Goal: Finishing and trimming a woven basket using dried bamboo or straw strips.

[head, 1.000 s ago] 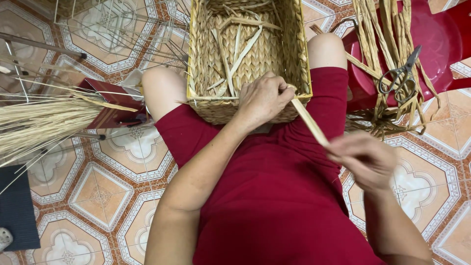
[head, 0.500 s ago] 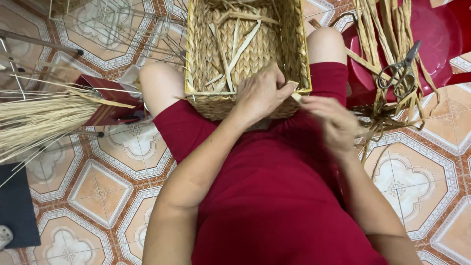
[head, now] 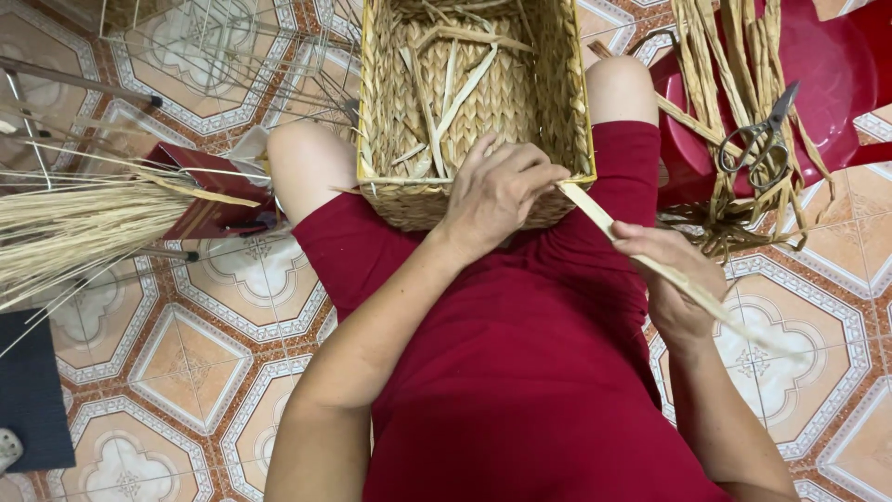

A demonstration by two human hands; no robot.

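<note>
Head view, looking down a red-clothed lap: the left hand (head: 497, 191) rests curled over the near rim of a woven basket (head: 557, 88) that sits on the person's knees. Its fingers are bent and close together, pressing where a flat pale straw strip (head: 650, 262) meets the basket's edge. The strip runs from those fingers down and outward to the right hand (head: 671, 279), which is loosely closed around it, thumb on top, with the strip's free end trailing on past the wrist above the tiled floor (head: 186, 353).

Inside the basket, just beyond the left hand, lie loose straw offcuts (head: 455, 84). Beyond the right hand and to its outer side, a red plastic stool (head: 836, 84) carries a bundle of long straw strands (head: 720, 102) with a pair of scissors (head: 760, 144) lying on top, well apart from either hand. Out past the left hand, a sheaf of thin dry stalks (head: 74, 232) spreads over the floor beside a small dark red box (head: 209, 200).
</note>
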